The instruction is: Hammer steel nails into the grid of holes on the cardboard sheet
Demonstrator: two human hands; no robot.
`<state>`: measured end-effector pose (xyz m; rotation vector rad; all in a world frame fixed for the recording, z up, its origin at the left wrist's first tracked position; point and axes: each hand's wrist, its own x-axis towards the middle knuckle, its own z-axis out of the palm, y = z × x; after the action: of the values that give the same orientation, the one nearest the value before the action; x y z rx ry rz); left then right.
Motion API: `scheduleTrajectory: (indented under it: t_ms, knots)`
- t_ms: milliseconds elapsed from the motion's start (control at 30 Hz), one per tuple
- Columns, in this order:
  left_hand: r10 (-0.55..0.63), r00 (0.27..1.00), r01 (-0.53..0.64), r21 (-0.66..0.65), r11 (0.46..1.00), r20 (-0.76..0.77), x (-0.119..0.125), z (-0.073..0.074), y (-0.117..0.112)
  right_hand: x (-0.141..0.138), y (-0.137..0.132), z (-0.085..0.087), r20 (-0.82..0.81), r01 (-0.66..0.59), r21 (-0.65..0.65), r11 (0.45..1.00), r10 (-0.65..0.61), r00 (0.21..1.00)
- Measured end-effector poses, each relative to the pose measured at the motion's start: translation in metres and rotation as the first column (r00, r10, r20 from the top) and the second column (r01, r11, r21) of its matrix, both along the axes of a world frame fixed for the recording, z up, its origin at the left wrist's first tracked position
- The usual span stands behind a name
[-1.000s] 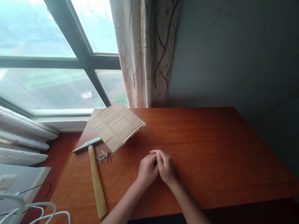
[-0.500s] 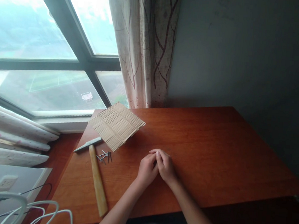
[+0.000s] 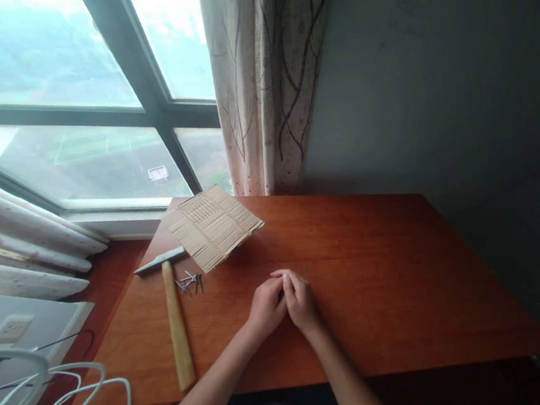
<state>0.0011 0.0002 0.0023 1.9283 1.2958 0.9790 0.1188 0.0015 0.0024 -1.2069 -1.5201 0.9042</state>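
Note:
My left hand and my right hand rest together on the reddish wooden table, fingers curled and touching each other at the tips. Nothing shows inside either hand. To their left lies a hammer with a pale wooden handle and a metal head pointing left. A small heap of nails sits just right of the hammer's head. Behind them a flat piece of corrugated cardboard with a grid of small holes lies at the table's far left corner, partly over the edge.
A large window and a patterned curtain stand behind the table, with a grey wall at the right. At the lower left are a white wire rack, a wall socket and folded pale fabric.

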Motion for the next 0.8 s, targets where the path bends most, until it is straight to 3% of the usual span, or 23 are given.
scheduleTrajectory:
  t_ms: [800]
  knots:
    - [-0.008,1.0,0.009,-0.027,1.0,0.02,0.0,-0.0017,-0.001,0.0005,-0.0021,0.0045,0.008,-0.002,-0.028,1.0,0.002,1.0]
